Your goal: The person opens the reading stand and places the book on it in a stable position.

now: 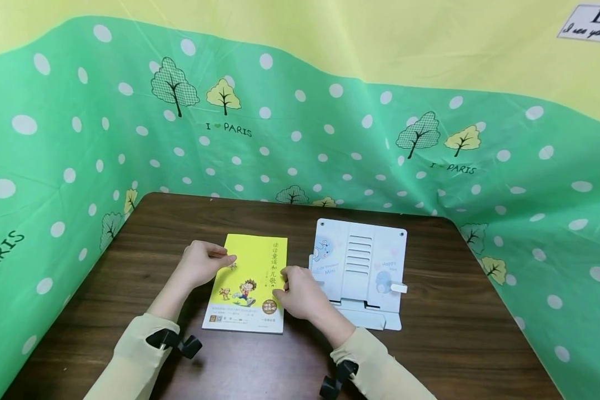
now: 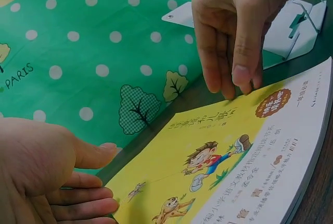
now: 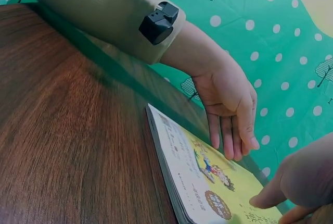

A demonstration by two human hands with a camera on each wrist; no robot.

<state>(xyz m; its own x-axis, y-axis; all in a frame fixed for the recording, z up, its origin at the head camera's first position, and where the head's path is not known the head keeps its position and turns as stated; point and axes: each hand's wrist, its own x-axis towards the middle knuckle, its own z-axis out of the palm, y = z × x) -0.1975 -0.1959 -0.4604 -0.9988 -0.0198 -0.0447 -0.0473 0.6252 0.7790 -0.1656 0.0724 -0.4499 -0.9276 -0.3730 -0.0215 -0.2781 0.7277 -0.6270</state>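
A yellow and white children's book (image 1: 252,255) lies flat on the wooden table, its cover showing a running boy and a dog. My left hand (image 1: 207,262) is at the book's left edge, fingers nearly straight beside it and thumb raised over the cover, as the left wrist view shows with the hand (image 2: 57,177). At the right edge is my right hand (image 1: 300,291), its fingers pointing down along the side and its thumb over the cover. Neither hand curls round the book (image 3: 208,177); in the right wrist view the right hand (image 3: 307,177) is partly cut off.
A white folding book stand (image 1: 360,266) with blue cartoon prints lies to the right of the book, close behind my right hand. Under both is a dark brown table (image 1: 455,333). A green dotted cloth (image 1: 300,144) hangs round its back and sides.
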